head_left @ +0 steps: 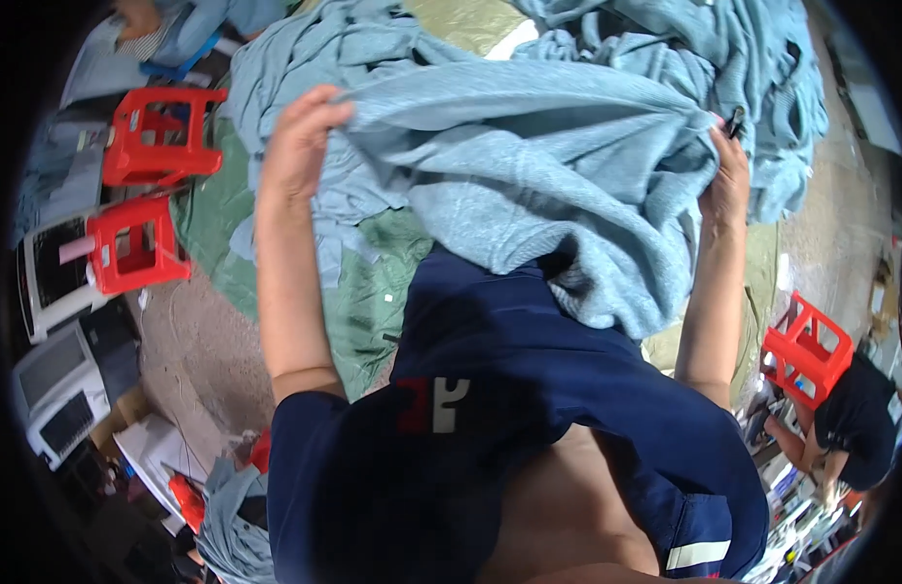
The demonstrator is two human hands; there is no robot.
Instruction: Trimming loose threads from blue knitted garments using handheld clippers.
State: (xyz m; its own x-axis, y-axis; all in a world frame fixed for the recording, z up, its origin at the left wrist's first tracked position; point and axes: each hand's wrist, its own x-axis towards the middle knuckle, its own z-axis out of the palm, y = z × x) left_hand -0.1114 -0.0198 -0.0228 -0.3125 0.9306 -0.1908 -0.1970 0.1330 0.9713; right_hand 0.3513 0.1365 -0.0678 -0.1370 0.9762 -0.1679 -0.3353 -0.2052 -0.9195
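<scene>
Watching from afar, I logged this moment line by line.

Left hand: my left hand (pixel 297 146) was closed on one upper edge of the garment (pixel 529 165), fingers curled over the fold, pinching it high so the cloth hung free.
Right hand: my right hand (pixel 728 180) was gripping the opposite edge, and a small dark thing, perhaps a clip or tool, showed at the fingertips; I could not tell what it was.
Garment: a light blue knit piece, stretched between both hands at about equal height, its lower part drooping onto the lap of the dark blue clothes (pixel 509 389). Held wide like that, I judged, its face could be spread and looked over.
Pile: more of the same blue cloth lay heaped beyond the hands in a pile (pixel 753 68), touching the held piece's far side, close enough to draw from.
Sheet: a green sheet (pixel 353 292) covered the floor under the cloth, probably to keep it off the bare ground.
Stools: two red stools (pixel 149 136) stood to the left, well apart from the work; a third (pixel 806 350) stood at the right.
Other person: someone in black (pixel 860 419) crouched near that third stool, not touching my cloth.
</scene>
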